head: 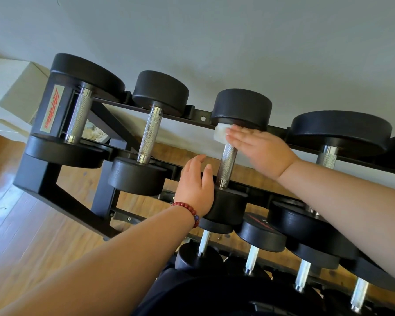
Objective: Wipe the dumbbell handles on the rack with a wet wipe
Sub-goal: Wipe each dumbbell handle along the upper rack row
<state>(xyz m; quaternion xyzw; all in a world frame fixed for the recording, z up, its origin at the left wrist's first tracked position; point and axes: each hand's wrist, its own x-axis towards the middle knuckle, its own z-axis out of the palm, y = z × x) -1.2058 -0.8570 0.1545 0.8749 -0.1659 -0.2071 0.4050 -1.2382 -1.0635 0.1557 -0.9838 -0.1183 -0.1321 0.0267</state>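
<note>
A black rack (62,201) holds several black dumbbells with knurled chrome handles on its top row. My right hand (260,151) lies flat, fingers straight, and presses a folded white wet wipe (220,132) against the far end of the third dumbbell's handle (227,163), just under its far head (242,106). My left hand (195,185), a red bead bracelet at its wrist, rests with relaxed fingers on that dumbbell's near head (228,206).
Two more dumbbells (149,133) sit to the left on the top row and a larger one (340,131) to the right. A lower row of dumbbells (260,236) runs beneath my arms. A grey wall stands behind the rack; wooden floor (21,224) lies at the left.
</note>
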